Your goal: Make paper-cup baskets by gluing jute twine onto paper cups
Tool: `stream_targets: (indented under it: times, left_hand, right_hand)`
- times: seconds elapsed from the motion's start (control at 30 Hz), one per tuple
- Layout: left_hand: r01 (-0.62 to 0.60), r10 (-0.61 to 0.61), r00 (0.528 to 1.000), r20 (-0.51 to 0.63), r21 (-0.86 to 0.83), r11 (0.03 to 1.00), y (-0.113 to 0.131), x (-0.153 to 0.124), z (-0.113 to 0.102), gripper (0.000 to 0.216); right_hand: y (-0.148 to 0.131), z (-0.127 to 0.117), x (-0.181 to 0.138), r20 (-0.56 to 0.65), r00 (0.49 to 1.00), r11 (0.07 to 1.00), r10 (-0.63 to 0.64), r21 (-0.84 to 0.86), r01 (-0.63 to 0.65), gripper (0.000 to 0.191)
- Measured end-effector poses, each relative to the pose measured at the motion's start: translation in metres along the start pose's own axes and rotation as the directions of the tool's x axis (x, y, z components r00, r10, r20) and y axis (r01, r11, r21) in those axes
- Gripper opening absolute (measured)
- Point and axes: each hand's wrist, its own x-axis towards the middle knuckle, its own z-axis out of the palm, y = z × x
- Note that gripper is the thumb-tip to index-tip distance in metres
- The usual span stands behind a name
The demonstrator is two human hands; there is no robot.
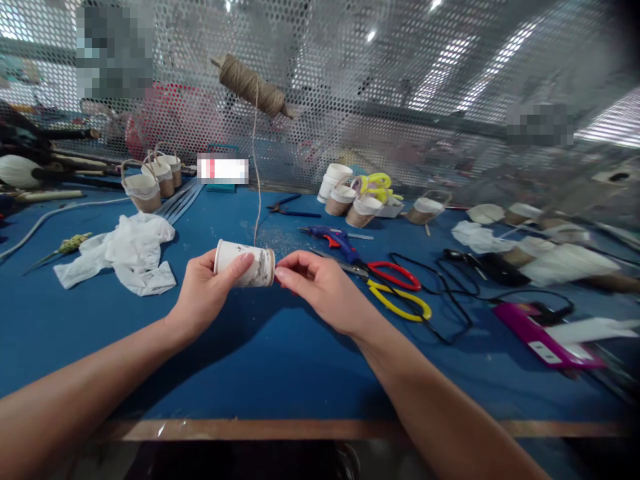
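Observation:
My left hand [203, 298] is wrapped round a white paper cup [243, 263] held on its side above the blue table [260, 353]. A few turns of brown twine sit round the cup's base end. My right hand [320, 287] pinches at that base end, fingers pressed together against the twine. A strand of twine [257, 180] runs straight up from the cup to a twine spool [251, 85] fixed on the perforated metal screen.
Scissors with a red and a yellow handle [395, 288] and a blue glue gun [336, 238] lie right of my hands. White crumpled plastic [127, 251] lies left. Twine-wrapped cups [150, 180] stand at back left and back middle [350, 200]. Black cables and a pink device [545, 333] sit right.

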Motion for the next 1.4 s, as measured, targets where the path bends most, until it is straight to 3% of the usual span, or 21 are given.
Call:
stream_targets:
  times: [0.43, 1.13, 1.23, 1.4]
  left_hand:
    - [-0.033, 0.034, 0.999, -0.007, 0.085, 0.996, 0.004, -0.003, 0.002, 0.023]
    - [-0.107, 0.106, 0.994, 0.018, 0.183, 0.977, 0.007, -0.006, 0.002, 0.021]
    - [-0.153, 0.149, 0.988, 0.035, 0.208, 0.966, 0.006, -0.007, 0.001, 0.02]
    - [-0.274, 0.246, 0.959, 0.138, 0.247, 0.929, 0.004, -0.008, -0.002, 0.02]
  right_hand:
    - [0.0, 0.012, -0.003, -0.034, 0.999, 0.993, 0.011, 0.117, -0.007, 0.009]
    - [0.003, 0.012, -0.001, -0.008, 1.0, 0.981, 0.023, 0.193, -0.021, 0.009]
    - [0.002, 0.01, 0.001, 0.019, 0.998, 0.958, 0.056, 0.281, -0.059, 0.008]
    - [0.002, 0.005, 0.006, 0.06, 0.98, 0.828, 0.187, 0.527, -0.191, 0.011]
